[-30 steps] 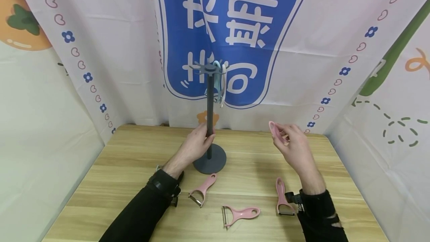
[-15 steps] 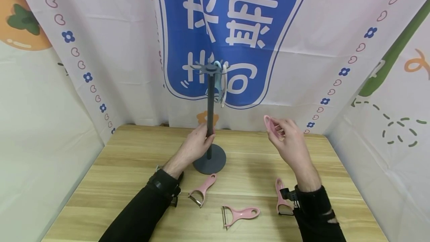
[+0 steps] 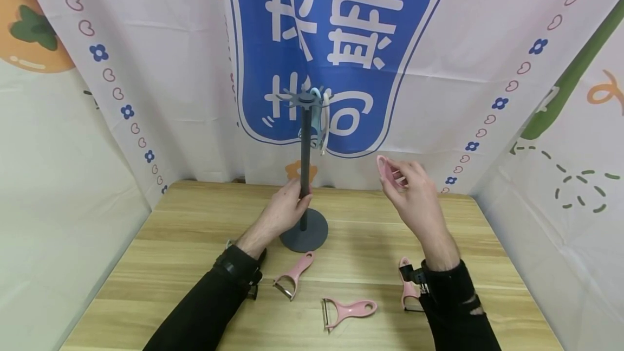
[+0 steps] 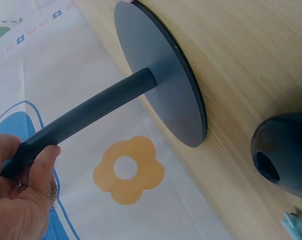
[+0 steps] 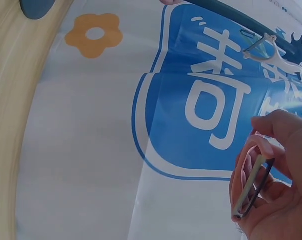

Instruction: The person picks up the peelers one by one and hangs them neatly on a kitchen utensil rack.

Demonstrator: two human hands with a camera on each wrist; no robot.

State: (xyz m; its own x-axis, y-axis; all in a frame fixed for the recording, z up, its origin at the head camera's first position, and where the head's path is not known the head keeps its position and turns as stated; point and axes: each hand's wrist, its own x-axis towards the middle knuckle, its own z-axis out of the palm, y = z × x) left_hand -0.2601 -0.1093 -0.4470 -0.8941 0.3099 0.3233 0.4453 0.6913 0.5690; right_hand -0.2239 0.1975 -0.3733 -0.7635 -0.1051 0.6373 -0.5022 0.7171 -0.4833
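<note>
- Holding a pink peeler (image 3: pixel 385 172) aloft, your right hand (image 3: pixel 416 199) keeps its fingers curled in a pinch; the peeler hangs in the air to the right of the stand, below hook level and well apart from it.
- Your left hand (image 3: pixel 285 207) is curled round the post (image 3: pixel 305 148) of the stand, low down, above its round base (image 3: pixel 316 238).
- Hanging peelers looks like the work here: a light blue peeler (image 3: pixel 316 123) and a white peeler (image 3: pixel 325 123) already sit on the hook ring (image 3: pixel 306 100), so you seem to be between pick-up and hanging.
- The next move probably calls for raising the peeler and lining up its handle hole with a free hook while you steady the post.
- Three more pink ones lie on the wooden table (image 3: pixel 351 264): one near the base (image 3: pixel 298 272), one at front centre (image 3: pixel 350 310), one partly behind your right wrist gear (image 3: pixel 408 291).
- Behind, white characters on the banner's blue panel (image 3: pixel 390 96) lie on their side; you can make out 可 and 期, and the folded pair is probably 未来. You can read no brand on the peelers.
</note>
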